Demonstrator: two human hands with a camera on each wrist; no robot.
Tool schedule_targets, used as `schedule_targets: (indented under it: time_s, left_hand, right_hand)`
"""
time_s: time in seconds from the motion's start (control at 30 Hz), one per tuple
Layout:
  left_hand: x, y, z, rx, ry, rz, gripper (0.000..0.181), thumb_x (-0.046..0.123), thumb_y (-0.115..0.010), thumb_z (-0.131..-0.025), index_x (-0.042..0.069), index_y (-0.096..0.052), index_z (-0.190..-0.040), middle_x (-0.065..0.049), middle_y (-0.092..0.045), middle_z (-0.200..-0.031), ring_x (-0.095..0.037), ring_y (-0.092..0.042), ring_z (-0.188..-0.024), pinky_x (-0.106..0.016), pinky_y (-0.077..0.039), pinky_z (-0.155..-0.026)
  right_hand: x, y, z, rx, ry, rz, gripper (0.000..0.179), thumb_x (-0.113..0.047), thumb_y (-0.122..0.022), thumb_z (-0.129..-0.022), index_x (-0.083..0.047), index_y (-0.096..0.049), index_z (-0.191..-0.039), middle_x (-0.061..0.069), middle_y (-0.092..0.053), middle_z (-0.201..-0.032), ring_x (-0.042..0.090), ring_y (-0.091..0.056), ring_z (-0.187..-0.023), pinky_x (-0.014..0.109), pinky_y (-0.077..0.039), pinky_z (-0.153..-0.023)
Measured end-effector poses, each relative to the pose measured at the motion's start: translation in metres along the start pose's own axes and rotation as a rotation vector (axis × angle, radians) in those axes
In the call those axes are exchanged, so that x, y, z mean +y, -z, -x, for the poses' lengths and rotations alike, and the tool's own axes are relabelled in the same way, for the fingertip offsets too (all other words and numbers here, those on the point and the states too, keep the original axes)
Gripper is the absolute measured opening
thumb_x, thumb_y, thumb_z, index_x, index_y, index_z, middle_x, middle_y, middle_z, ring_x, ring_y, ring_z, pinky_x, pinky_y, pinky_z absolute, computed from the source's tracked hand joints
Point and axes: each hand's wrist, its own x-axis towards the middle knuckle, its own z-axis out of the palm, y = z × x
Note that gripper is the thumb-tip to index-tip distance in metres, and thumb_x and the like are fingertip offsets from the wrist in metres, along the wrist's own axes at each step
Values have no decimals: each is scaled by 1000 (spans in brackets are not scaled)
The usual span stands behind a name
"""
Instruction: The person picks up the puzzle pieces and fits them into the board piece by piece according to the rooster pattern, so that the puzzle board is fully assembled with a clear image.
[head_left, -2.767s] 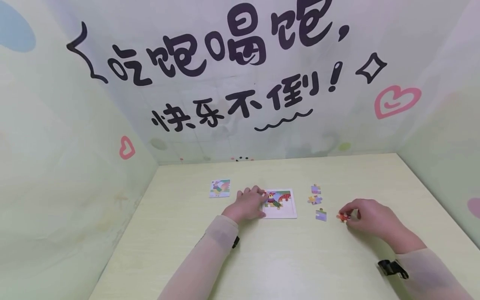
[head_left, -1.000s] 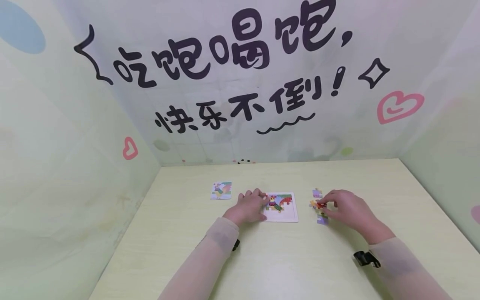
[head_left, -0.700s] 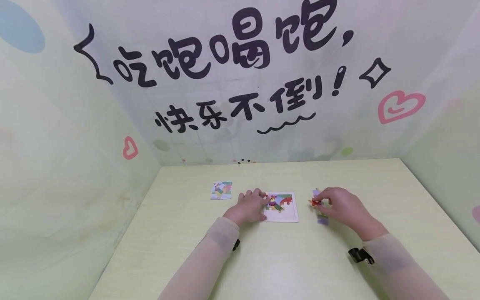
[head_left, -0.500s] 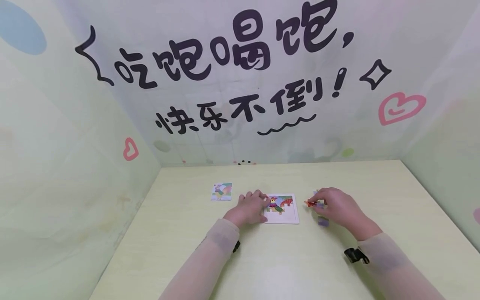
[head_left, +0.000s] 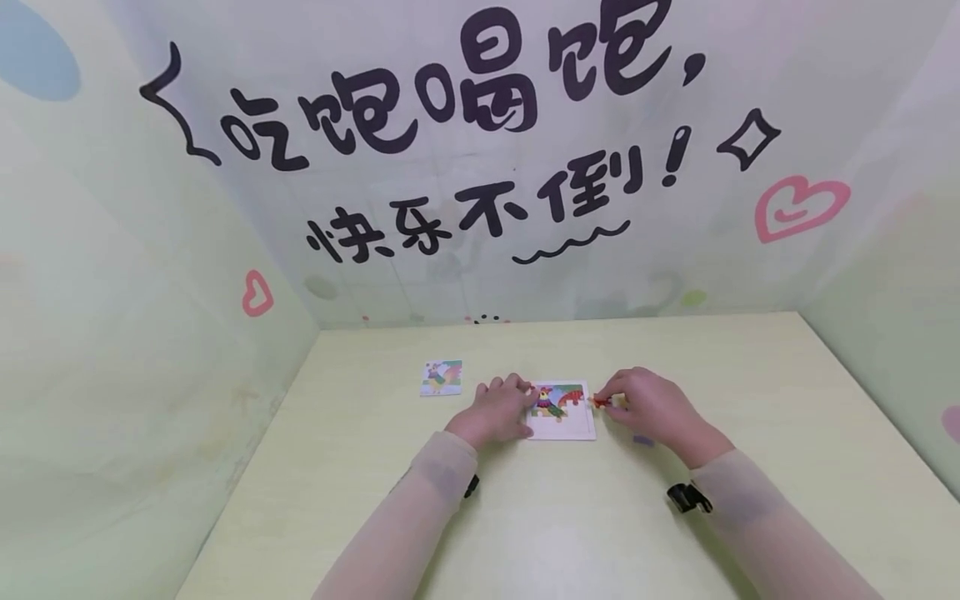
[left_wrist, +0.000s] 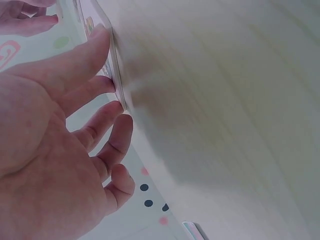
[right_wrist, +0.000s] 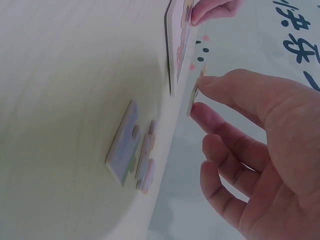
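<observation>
My left hand [head_left: 493, 410] grips the puzzle board [head_left: 566, 429] by its left side, guess that stops it sliding. My right hand [head_left: 654, 408] pinches a red piece [head_left: 599, 402] by the board's right edge, probably for control.

A red puzzle piece [head_left: 599, 402] is raised, pinched by the right hand [head_left: 660, 408]; just left of this grip the partly filled white puzzle board [head_left: 573, 427] lies flat, loose pieces [right_wrist: 123, 147] below the hand.
</observation>
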Motion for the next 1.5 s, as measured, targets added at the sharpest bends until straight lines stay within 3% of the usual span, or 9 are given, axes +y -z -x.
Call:
schedule_targets:
  time_s: [0.37,0.53,0.7,0.9,1.5]
  left_hand:
    - [-3,-2,-3,-2,3,4,75,41,-76,-92,27,-44,-158,-2,-42,-160,-27,-43,-135,-47,-35,-108]
    - [0,-1,-2,-4,-4,-8,73,41,-76,-93,26,-45,-157,-2,-42,-161,-25,-43,-135,-45,-36,-106]
    - [0,-1,-1,-8,-4,-18,73,42,-74,-94,26,-44,-158,-2,-41,-161,-24,-43,-132,-43,-36,-102]
    - [0,-1,-1,-7,2,-12,72,41,-75,-94,26,-44,-158,-2,-41,-161,-23,-43,-132,-43,-36,-103]
    - [2,0,-2,-8,8,-20,72,42,-75,-93,26,-45,-157,-1,-42,-161,-23,-44,-131,-42,-35,-100]
  right_hand:
    - [-7,-10,-10,-30,68,5,17,-10,-79,-86,-19,-84,-99,-1,-75,-101,26,-69,-97,45,-58,-82]
    - [-10,-13,-13,-44,70,29,15,-13,-81,-86,-20,-83,-99,-2,-75,-102,24,-69,-99,49,-57,-89]
    - [-13,-16,-18,-59,81,48,16,-14,-81,-86,-22,-83,-99,-3,-75,-102,24,-69,-100,63,-52,-95]
    - [-17,-18,-23,-78,94,66,16,-14,-81,-86,-21,-83,-100,-1,-75,-103,23,-68,-98,49,-57,-84]
    - [-19,-24,-27,-74,125,79,21,-12,-82,-86,-19,-84,-106,1,-74,-105,23,-67,-96,40,-56,-78]
